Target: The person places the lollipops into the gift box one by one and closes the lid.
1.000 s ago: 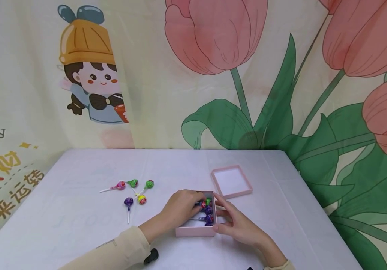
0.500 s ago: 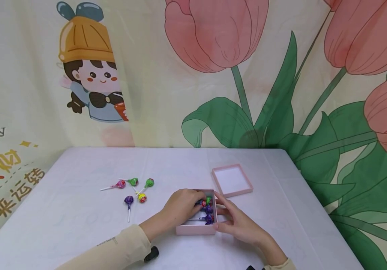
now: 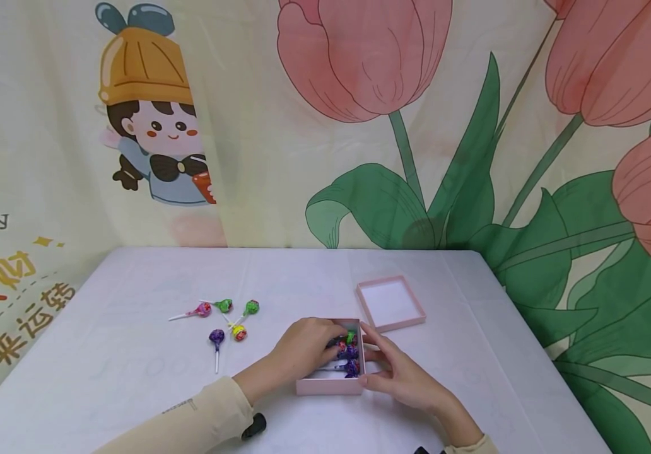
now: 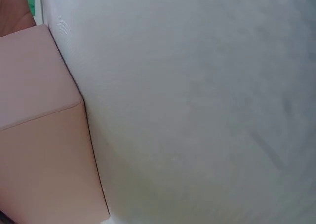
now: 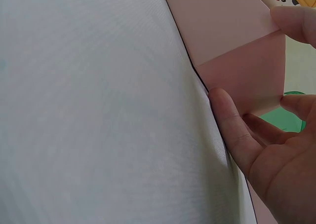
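Some lollipops [image 3: 351, 367] in the box [image 3: 328, 388] have shifted, likely unsettled; your left hand [image 3: 305, 345] inside, grasp unclear; right hand [image 3: 402, 372] unclenched, touching its side.

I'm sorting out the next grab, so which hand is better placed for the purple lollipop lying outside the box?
The left hand, probably: it reaches into the pink box from the side where that purple lollipop lies, so it's nearer. The right hand touches the box's opposite side.

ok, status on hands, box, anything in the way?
Left hand in pink box, grip hidden. Right hand against its right side. Lollipops inside, five more on table to the left. Lid off; left hand blocks some contents.
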`<act>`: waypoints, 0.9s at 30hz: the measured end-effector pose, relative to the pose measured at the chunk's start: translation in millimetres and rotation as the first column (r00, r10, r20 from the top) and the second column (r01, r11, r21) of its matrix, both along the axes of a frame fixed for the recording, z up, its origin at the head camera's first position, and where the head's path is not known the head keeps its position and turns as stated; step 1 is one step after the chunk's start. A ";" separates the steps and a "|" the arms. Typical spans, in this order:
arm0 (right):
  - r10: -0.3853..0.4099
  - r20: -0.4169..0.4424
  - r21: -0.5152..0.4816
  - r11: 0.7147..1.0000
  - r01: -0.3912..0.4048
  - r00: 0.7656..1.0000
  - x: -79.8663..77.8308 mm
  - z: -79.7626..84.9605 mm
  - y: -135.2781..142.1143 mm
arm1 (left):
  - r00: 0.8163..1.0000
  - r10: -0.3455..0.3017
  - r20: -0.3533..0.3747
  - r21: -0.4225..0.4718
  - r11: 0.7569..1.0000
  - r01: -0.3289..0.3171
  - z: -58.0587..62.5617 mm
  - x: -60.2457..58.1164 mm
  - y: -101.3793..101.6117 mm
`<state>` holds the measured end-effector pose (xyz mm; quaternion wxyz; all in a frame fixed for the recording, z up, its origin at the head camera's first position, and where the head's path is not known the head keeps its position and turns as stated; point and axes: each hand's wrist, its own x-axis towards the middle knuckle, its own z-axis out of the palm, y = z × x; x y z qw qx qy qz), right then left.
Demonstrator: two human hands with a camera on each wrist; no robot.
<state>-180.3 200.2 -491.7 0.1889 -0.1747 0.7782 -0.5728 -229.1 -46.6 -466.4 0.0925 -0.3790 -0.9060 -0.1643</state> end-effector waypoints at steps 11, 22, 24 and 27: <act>0.018 -0.011 -0.025 1.000 -0.019 1.000 2.8 1.9 -2.8 | 0.999 0.034 0.011 0.098 0.995 -0.034 16.6 -0.2 -13.5; -0.017 -0.013 0.046 0.999 0.018 1.000 1.3 2.2 -3.5 | 0.979 0.205 0.002 0.161 0.966 -0.202 49.1 -26.1 -68.3; -0.018 -0.014 0.048 0.999 0.019 1.000 1.2 1.6 -3.1 | 0.973 0.231 0.018 0.153 0.961 -0.231 48.5 -32.2 -80.7; -0.019 -0.017 0.049 0.999 0.020 1.000 1.6 1.5 -3.0 | 0.964 0.260 0.053 0.135 0.955 -0.265 44.6 -40.7 -97.6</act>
